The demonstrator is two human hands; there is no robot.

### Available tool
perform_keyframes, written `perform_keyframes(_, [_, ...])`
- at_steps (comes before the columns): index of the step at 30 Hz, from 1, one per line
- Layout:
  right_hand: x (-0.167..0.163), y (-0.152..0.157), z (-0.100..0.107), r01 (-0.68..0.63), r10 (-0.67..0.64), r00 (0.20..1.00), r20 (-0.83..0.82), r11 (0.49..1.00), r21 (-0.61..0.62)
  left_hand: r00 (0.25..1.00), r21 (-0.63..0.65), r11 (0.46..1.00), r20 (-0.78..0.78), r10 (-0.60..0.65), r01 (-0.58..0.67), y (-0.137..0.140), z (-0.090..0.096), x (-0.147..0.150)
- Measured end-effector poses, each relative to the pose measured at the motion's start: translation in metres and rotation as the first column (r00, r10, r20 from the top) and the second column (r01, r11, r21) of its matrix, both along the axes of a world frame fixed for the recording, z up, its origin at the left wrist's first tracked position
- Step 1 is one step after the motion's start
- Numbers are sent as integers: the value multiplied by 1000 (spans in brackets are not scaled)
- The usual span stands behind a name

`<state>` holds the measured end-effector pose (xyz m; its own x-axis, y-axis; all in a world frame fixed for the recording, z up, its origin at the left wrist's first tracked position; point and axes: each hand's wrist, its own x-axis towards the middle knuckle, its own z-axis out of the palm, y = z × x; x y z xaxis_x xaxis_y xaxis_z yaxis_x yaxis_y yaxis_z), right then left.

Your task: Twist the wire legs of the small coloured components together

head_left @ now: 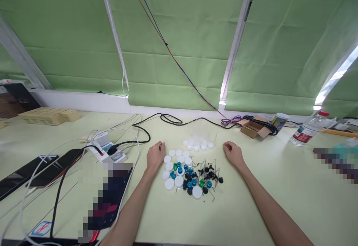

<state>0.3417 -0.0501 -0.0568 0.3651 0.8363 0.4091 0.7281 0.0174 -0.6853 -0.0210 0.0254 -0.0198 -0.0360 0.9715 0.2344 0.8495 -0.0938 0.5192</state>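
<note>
Both left hand (156,155) and right hand (233,154), fingers curled together, flank white discs (178,181), with open tabletop (279,175) rightward.

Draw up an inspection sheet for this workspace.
Surface: pale table, items spread across it.
Parts: white discs, blue pieces, green pieces, black pieces, bent rods clustered together; clear pieces behind.
Clutter: dark devices left; carton, bottle right.
Hands: left hand and right hand either side of the cluster, curled; nothing seen held.
Cables: white cables at left; black cable running along the back.
Surroundings: green blinds behind; other people: nothing seen.
</note>
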Motion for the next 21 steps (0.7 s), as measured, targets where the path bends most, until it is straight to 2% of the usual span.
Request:
perform_keyframes(10, [-1,0,1,-3,3,1000,0,1000,0,1000,-81,996,-1,24,-24,-2,10,1])
perform_keyframes(16, [0,-1,1,-14,14,1000,-4,1000,1,992,-171,978,-13,123,-123,0,18,7])
perform_keyframes(21, [0,0,0,-15,15,1000,0,1000,9,976,-235,948,-34,213,-215,6,22,25])
